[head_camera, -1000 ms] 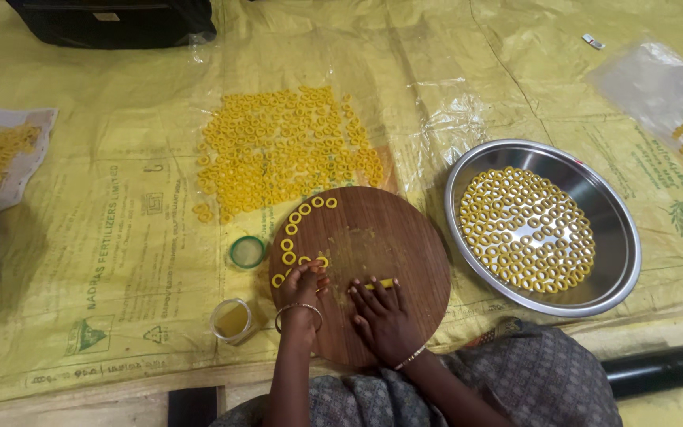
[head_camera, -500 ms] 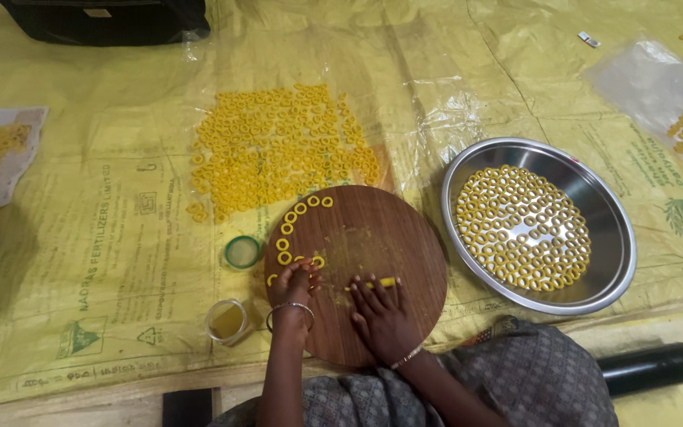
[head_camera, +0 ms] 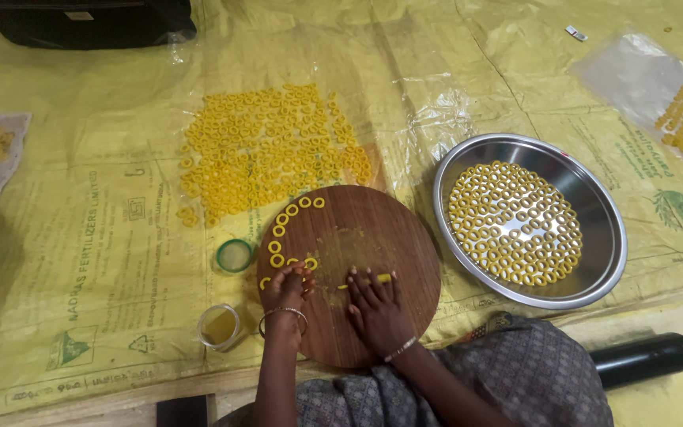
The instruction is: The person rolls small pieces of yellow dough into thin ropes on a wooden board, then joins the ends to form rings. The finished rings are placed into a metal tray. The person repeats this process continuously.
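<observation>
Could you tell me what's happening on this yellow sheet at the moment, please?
A person sits over a round wooden board, working yellow dough. The left hand pinches a small dough ring at the end of a curved row of rings along the board's left edge. The right hand lies flat over a short dough strip. A steel tray to the right holds many finished rings, and more lie spread on the plastic sheet above the board. A small glass of oil and a green lid sit beside the left hand.

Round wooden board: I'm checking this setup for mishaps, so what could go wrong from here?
The left hand works right beside the finished dough rings on the round wooden board; a slip might squash them. The open small jar stands near that forearm and could be tipped. The right hand may flatten the dough strip.
</observation>
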